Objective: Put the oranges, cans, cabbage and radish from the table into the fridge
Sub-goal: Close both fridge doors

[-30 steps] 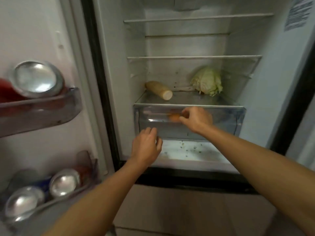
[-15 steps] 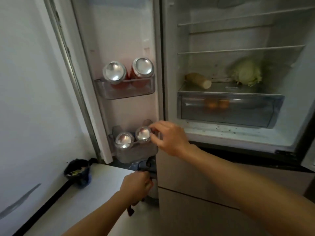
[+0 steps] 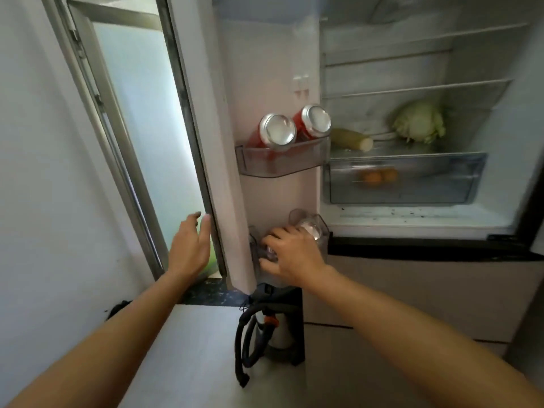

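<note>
1. The left grip [image 3: 190, 248] is raised with its back to the camera. Its fingers [image 3: 191, 223] are straight and close together, pointing up and away, and the thumb [image 3: 206, 228] stands out on the side toward the right grip.
2. The right grip [image 3: 290, 254] lies palm down, just right of the left grip and slightly lower, the two apart. Its fingers are bent downward at the knuckles; whether they clasp anything cannot be told.
3. The left forearm [image 3: 117, 334], bare, runs from the lower left up to its grip.
4. The right forearm [image 3: 397, 325], also bare, comes from the lower right up to its grip.
</note>
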A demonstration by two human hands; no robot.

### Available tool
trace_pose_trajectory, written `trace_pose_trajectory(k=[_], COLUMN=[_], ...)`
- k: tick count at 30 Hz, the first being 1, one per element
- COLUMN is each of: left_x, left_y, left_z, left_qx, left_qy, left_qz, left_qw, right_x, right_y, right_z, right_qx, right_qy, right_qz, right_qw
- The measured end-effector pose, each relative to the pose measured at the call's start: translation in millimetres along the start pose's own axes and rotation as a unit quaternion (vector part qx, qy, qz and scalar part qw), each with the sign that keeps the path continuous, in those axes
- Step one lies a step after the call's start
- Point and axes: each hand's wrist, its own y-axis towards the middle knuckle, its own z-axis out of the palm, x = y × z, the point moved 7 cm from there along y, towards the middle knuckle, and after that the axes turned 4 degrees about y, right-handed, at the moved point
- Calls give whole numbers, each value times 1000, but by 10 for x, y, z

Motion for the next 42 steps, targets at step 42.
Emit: trace_pose_trajectory(k=[42], left_x=[-2892], left_y=[-2], left_z=[1913], left_qx=[-152], left_qy=[110], left_qz=[449], left_qw=[874], right_x=[-2731], right_y=[-1252], right_z=[-1508], right_qx=[-364], right_qy=[156], right_qz=[201], right_qw=[896])
